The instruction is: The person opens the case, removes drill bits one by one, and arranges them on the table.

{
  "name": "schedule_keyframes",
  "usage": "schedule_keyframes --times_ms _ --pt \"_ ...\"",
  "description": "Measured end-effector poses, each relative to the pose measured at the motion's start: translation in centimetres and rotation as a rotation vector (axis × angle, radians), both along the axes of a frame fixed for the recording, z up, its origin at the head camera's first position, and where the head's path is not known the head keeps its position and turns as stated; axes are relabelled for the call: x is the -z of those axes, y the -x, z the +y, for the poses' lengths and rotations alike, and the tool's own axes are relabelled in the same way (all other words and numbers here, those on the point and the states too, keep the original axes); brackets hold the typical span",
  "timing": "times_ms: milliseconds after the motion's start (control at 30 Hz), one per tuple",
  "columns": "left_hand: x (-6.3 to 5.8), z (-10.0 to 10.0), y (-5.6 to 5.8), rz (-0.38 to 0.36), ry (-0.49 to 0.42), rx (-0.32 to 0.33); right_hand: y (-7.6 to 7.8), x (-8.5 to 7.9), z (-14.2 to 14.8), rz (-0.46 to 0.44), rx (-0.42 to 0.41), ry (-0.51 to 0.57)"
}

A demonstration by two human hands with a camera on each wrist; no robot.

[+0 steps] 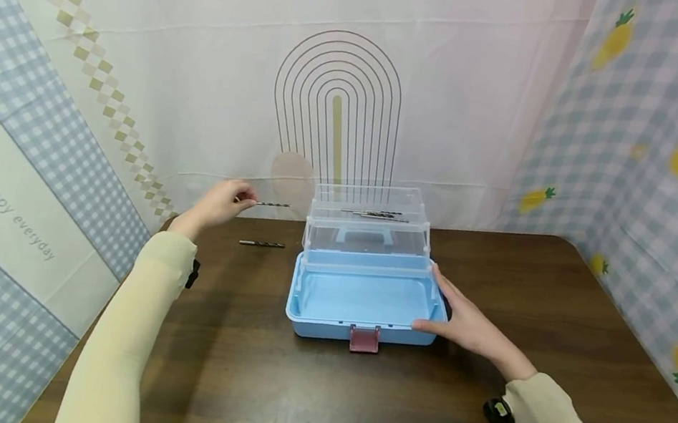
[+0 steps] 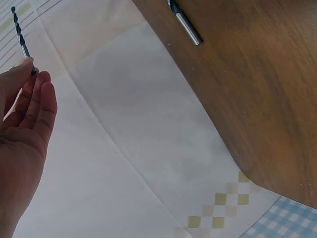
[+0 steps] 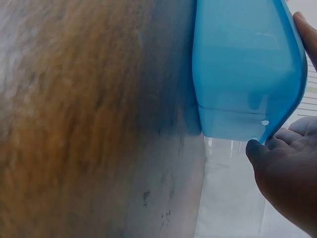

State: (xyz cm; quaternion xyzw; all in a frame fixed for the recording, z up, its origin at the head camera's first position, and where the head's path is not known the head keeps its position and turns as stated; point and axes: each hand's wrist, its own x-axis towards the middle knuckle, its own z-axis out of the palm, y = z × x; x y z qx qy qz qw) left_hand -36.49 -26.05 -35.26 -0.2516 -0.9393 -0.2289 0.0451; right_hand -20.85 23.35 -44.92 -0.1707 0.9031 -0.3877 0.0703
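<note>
Box (image 1: 365, 302), smooth pale-blue plastic with rounded corners, sits open on the wood-grained table (image 1: 287, 392), its pinkish latch (image 1: 364, 339) at the front. The right hand (image 1: 463, 321), thumb and fingers spread wide, grips its right end. Left of it lies a loose bit (image 1: 261, 244). Farther back, the left hand (image 1: 225, 201) pinches a held bit (image 1: 273, 204) (slender, spiral-fluted), pointing toward clear trays (image 1: 323, 234) just past its tip; more bits (image 1: 380, 214) lie there. Behind hangs creased cloth (image 1: 212, 92).
</note>
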Motion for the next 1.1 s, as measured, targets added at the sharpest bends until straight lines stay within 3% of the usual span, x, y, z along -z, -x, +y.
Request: schedule_keyframes --times_ms 133,400,633,867,1100 --pt "0.7 -0.5 -0.1 -0.011 0.025 -0.002 0.1 0.1 0.0 -0.001 -0.001 -0.003" --pt "3.5 -1.4 -0.3 0.007 0.06 0.025 0.1 0.2 0.0 -0.003 -0.003 0.006" --pt "5.6 -2.2 -0.6 -0.043 0.053 0.004 -0.1 0.4 0.0 -0.005 0.001 0.009" --pt "7.1 -2.6 -0.9 -0.101 0.058 -0.02 0.1 0.5 0.2 0.001 0.007 0.008" --pt "8.2 -2.3 -1.0 -0.117 0.08 -0.004 0.1 0.6 0.2 0.01 0.0 0.021"
